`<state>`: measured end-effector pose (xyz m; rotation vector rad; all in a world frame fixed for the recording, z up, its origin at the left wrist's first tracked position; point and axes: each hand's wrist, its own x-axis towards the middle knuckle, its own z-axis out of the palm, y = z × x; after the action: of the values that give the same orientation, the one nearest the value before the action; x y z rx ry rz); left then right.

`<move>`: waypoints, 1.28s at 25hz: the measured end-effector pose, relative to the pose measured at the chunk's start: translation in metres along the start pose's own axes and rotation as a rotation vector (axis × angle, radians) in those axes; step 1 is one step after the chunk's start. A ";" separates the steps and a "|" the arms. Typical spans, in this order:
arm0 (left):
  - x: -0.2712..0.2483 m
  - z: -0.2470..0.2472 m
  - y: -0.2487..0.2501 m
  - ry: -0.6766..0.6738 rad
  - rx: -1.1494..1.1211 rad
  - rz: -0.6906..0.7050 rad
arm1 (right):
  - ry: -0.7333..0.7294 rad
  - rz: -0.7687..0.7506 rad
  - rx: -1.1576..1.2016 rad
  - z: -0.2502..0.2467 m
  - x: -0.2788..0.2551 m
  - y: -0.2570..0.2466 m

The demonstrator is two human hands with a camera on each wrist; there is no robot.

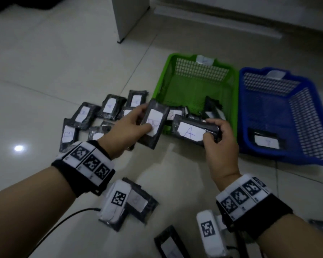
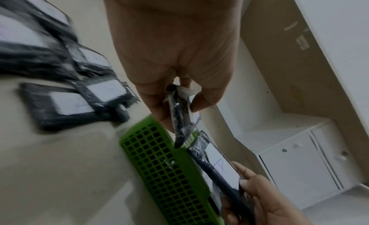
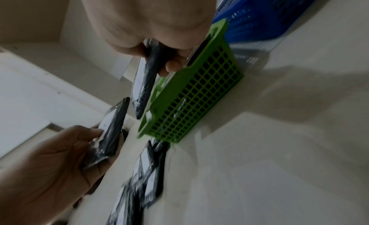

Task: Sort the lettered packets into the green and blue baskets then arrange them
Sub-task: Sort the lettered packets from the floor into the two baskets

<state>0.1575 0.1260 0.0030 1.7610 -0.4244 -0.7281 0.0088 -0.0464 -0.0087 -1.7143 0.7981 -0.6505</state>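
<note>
Both hands are loaded: the left hand pinches the packet marked B by its long edges, thumb on the white label, while the right hand clasps the packet marked A at one end, both faces tilted up, likely so the letters can be read before each goes to its basket. The A packet hangs over the near rim of the green basket, which already has packets along its near wall; the blue basket beside it has one in its near corner. These packets are flat dark rectangles in crinkly glossy film with paper labels; the baskets are rigid plastic lattice. More unsorted packets overlap on the pale glossy tiled floor by the green basket's left side.
</note>
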 end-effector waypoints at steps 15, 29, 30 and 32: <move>0.081 0.104 0.002 0.203 0.716 0.433 | 0.483 0.128 0.136 -0.124 0.061 0.038; 0.041 0.155 0.031 -0.082 0.820 0.669 | 0.155 0.125 -0.287 -0.179 0.014 0.042; 0.034 0.164 0.038 -0.151 0.817 0.697 | 0.083 0.107 -0.372 -0.191 0.008 0.039; 0.020 0.183 0.057 -0.332 0.834 0.736 | -0.093 0.059 -0.606 -0.223 -0.001 0.033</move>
<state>0.0558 -0.0369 0.0186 1.9966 -1.6845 -0.2983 -0.1669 -0.1850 0.0190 -2.2343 1.0439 -0.2941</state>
